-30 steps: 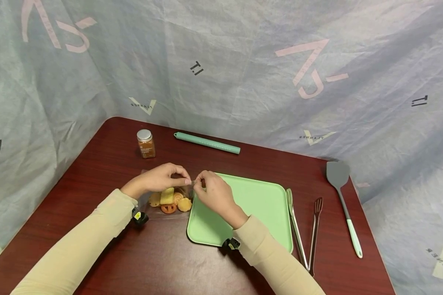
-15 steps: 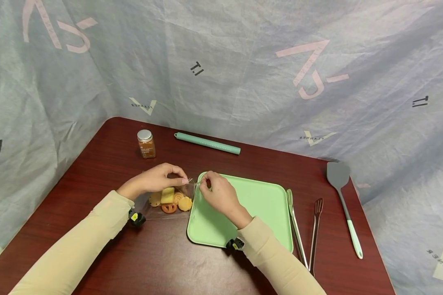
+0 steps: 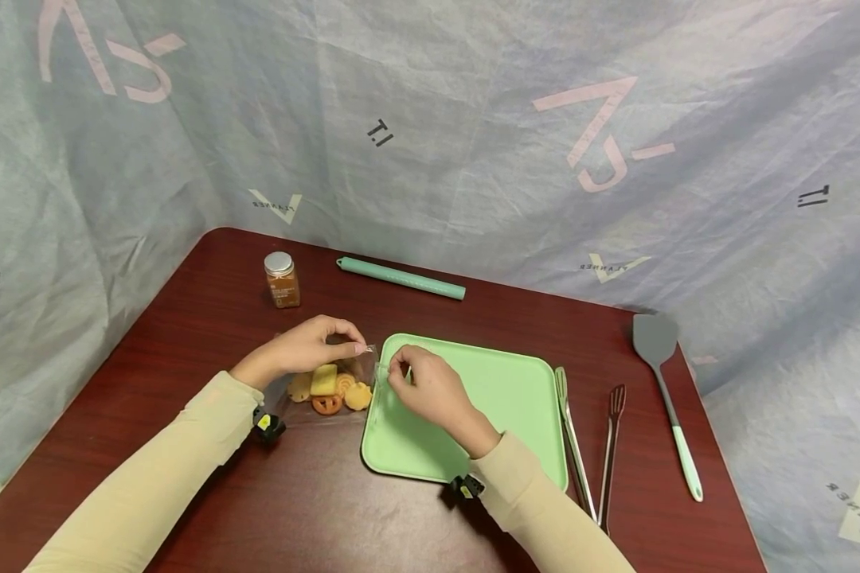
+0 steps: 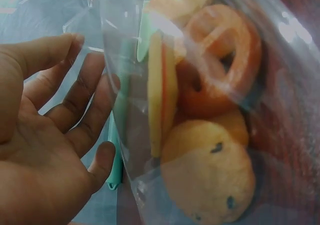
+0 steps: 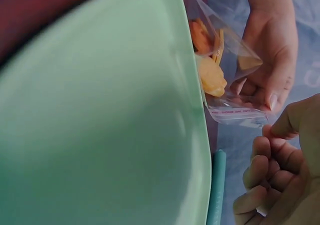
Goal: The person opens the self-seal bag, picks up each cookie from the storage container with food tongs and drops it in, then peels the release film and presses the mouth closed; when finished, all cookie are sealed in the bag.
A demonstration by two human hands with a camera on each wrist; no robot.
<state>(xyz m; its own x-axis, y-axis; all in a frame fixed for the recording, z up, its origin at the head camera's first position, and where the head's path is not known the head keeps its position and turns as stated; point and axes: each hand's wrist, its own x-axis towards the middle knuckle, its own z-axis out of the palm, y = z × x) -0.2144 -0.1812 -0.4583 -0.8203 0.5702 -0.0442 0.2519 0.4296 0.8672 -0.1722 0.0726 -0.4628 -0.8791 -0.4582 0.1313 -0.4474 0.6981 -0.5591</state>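
A clear plastic bag (image 3: 364, 364) of several biscuits lies at the left edge of the green tray (image 3: 502, 398). Through the film show a pretzel-shaped biscuit (image 4: 220, 60), a round speckled one (image 4: 207, 172) and a yellow square one (image 3: 324, 380). My left hand (image 3: 311, 344) pinches the bag's upper corner between thumb and fingertips. Just to the right, over the tray's left part, my right hand (image 3: 430, 386) pinches the edge of the bag's sealing strip (image 5: 235, 114) with thumb and forefinger; its other fingers are curled.
Behind the hands stand a spice jar (image 3: 283, 280) with a silver lid and a green stick-shaped case (image 3: 401, 278). Metal tongs (image 3: 609, 454) lie right of the tray. A grey spatula (image 3: 655, 338) with a pale green handle is near the table's right edge.
My right hand has drawn away from the left, rightward and slightly toward me, widening the gap between them. The left hand has shifted slightly left; the bag stays by the tray.
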